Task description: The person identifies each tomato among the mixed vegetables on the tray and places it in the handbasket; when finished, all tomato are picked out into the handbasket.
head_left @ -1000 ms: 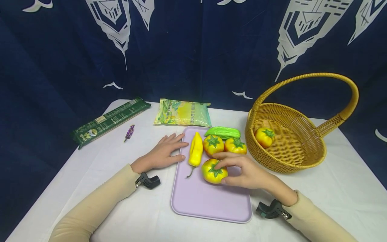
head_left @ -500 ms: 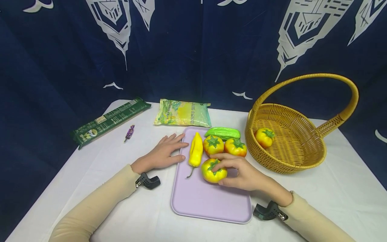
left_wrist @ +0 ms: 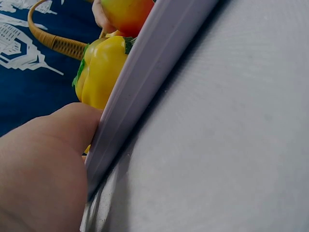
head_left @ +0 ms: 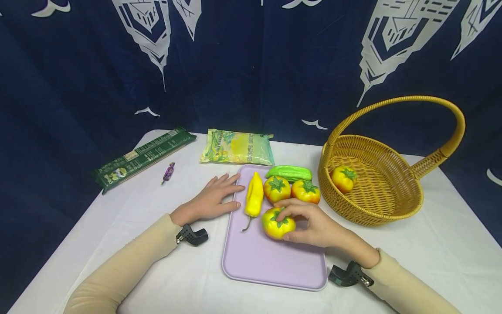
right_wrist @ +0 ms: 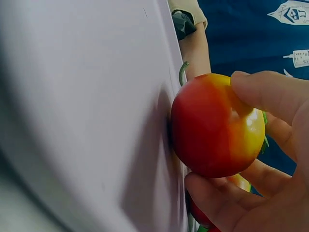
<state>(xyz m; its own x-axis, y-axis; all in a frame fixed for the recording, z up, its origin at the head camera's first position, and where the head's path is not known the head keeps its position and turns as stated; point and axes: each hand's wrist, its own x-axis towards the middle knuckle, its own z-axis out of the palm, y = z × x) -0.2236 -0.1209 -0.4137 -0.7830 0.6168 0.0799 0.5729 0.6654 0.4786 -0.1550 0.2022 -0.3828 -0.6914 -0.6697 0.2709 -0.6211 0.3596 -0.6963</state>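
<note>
On a lilac tray (head_left: 274,266), my right hand (head_left: 317,222) curls its fingers and thumb round a yellow-red tomato (head_left: 277,224); the right wrist view shows the tomato (right_wrist: 212,125) between thumb and fingers, close to the tray surface. My left hand (head_left: 213,198) lies spread with fingertips on the tray's left edge. A yellow pepper (head_left: 254,196) lies between the hands, its stem toward me. Behind the gripped tomato sit two more tomatoes, one left (head_left: 277,187) and one right (head_left: 305,192), with a green vegetable (head_left: 289,172) along the back edge.
A wicker basket (head_left: 372,218) with a tall handle stands right of the tray, one tomato (head_left: 344,179) inside. Behind the tray lies a green-yellow packet (head_left: 237,147). At the left are a long dark green package (head_left: 145,157) and a small purple wrapped candy (head_left: 168,173).
My right hand has shifted slightly left, closer round the tomato, which has barely moved. The left hand stays where it was.
</note>
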